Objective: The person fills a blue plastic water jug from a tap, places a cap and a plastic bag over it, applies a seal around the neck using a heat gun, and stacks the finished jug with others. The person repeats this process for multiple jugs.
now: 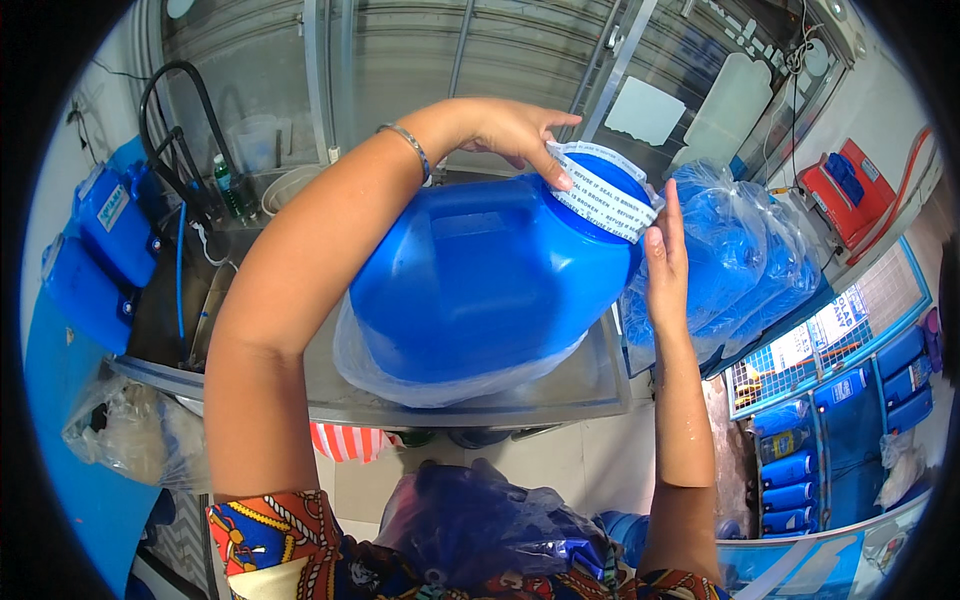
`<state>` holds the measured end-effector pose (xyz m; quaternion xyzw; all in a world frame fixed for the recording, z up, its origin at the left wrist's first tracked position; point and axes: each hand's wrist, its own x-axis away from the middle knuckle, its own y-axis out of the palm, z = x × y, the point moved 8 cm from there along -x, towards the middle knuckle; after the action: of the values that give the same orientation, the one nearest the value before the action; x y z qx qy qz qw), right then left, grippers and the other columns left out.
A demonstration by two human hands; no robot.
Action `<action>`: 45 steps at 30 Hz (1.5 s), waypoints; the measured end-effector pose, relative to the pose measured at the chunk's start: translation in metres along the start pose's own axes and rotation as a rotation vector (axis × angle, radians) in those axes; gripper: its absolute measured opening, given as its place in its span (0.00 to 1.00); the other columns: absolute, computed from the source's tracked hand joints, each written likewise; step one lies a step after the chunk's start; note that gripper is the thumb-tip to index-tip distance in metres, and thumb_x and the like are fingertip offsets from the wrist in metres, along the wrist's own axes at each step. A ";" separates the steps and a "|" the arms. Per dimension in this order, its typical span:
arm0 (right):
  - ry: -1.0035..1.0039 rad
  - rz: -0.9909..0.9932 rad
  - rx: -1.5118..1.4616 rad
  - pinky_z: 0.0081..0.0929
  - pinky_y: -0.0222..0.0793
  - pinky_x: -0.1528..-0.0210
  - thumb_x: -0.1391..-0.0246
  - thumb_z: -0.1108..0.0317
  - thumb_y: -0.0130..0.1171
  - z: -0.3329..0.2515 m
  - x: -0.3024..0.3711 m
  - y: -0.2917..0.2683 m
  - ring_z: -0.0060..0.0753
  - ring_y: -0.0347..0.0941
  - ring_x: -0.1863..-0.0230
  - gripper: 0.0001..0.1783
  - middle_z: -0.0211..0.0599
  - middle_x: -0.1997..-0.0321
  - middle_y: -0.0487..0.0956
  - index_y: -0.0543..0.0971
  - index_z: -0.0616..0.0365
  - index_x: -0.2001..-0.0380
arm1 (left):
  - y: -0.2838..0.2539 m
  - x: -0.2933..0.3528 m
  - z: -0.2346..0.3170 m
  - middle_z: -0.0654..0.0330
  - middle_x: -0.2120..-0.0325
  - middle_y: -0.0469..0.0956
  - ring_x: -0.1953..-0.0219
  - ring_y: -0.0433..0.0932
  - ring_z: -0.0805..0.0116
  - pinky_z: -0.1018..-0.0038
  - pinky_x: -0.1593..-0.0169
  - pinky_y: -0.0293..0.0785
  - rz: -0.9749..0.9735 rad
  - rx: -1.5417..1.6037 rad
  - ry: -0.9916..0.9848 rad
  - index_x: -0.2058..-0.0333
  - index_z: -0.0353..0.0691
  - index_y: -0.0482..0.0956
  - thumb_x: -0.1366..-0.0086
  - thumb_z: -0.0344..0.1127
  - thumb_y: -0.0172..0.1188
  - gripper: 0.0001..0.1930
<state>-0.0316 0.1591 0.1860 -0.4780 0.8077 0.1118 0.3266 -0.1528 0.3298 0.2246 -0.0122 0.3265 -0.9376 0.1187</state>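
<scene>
A big blue water jug [470,270] leans toward me on the metal counter, its lower part in a clear plastic bag [400,385]. Around its capped neck, at the upper right, sits a loose white printed plastic seal band [605,200]. My left hand [520,135] reaches over the jug and grips the band's left side, thumb on its face and index finger stretched out beyond. At the band's right side, my right hand [668,250] holds its edge between thumb and upright fingers. The far side of the band is hidden.
Bagged blue jugs [720,260] stand right of the counter [590,385]. A sink with a black tap hose [190,110] and a green bottle [224,185] are at left, beside more blue jugs [110,230]. A red case [850,195] hangs at the far right.
</scene>
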 end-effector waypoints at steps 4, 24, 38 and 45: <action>0.070 -0.016 -0.026 0.39 0.48 0.31 0.42 0.62 0.59 0.003 0.000 0.002 0.49 0.51 0.29 0.44 0.60 0.32 0.56 0.46 0.54 0.30 | 0.000 -0.006 -0.003 0.43 0.51 0.75 0.47 0.75 0.59 0.69 0.41 0.66 0.005 -0.171 0.002 0.33 0.31 0.40 0.54 0.42 0.77 0.61; 0.107 -0.040 0.011 0.37 0.52 0.33 0.45 0.61 0.63 0.006 0.004 0.003 0.45 0.55 0.31 0.51 0.60 0.31 0.56 0.41 0.54 0.29 | 0.014 0.003 0.012 0.40 0.45 0.69 0.44 0.71 0.54 0.66 0.44 0.68 -0.045 -0.165 -0.082 0.31 0.47 0.46 0.61 0.31 0.76 0.60; 0.125 -0.028 0.324 0.38 0.43 0.29 0.44 0.52 0.59 0.023 0.018 -0.010 0.48 0.45 0.27 0.38 0.56 0.29 0.53 0.63 0.60 0.36 | 0.015 0.002 0.018 0.45 0.44 0.70 0.38 0.64 0.50 0.61 0.36 0.60 -0.062 -0.247 -0.044 0.31 0.53 0.45 0.57 0.28 0.73 0.58; 0.142 -0.028 0.465 0.38 0.46 0.30 0.42 0.52 0.57 0.022 0.021 -0.010 0.54 0.46 0.28 0.38 0.59 0.28 0.49 0.59 0.57 0.34 | 0.016 0.009 0.025 0.47 0.41 0.67 0.37 0.64 0.53 0.63 0.36 0.60 -0.047 -0.269 -0.044 0.31 0.53 0.45 0.55 0.26 0.70 0.56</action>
<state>-0.0207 0.1499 0.1570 -0.4079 0.8258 -0.1158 0.3717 -0.1559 0.3001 0.2334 -0.0564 0.4461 -0.8875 0.1010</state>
